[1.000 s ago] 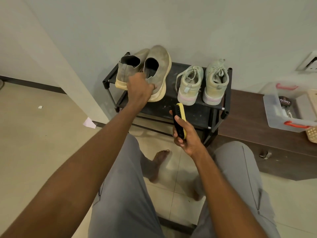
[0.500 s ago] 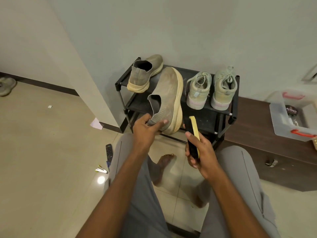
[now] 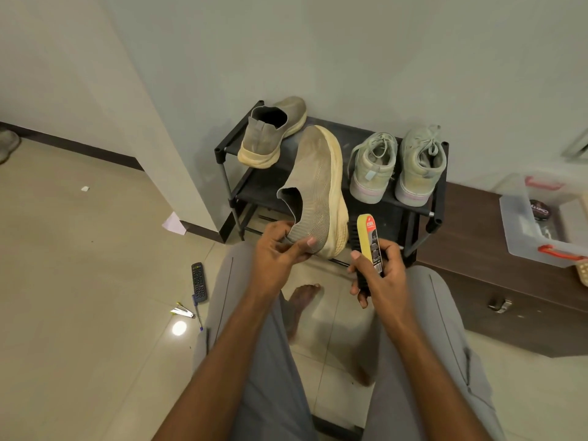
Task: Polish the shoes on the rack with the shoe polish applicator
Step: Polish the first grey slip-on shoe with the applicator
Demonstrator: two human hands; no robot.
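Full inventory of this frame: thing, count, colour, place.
slip-on shoe: 1, grey, in left hand
second slip-on shoe: 1, grey, rack top, left
sneakers: 2, pale green, rack top, right
polish applicator: 1, yellow and black, in right hand
shoe rack: 1, black, against wall
cabinet: 1, dark brown, right of rack
plastic box: 1, clear, on cabinet
remote: 1, black, on floor
left hand: grips shoe heel
right hand: holds applicator

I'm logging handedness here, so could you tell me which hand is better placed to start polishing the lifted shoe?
Right. The right hand grips the shoe polish applicator beside the grey slip-on shoe, while the left hand holds that shoe's heel.
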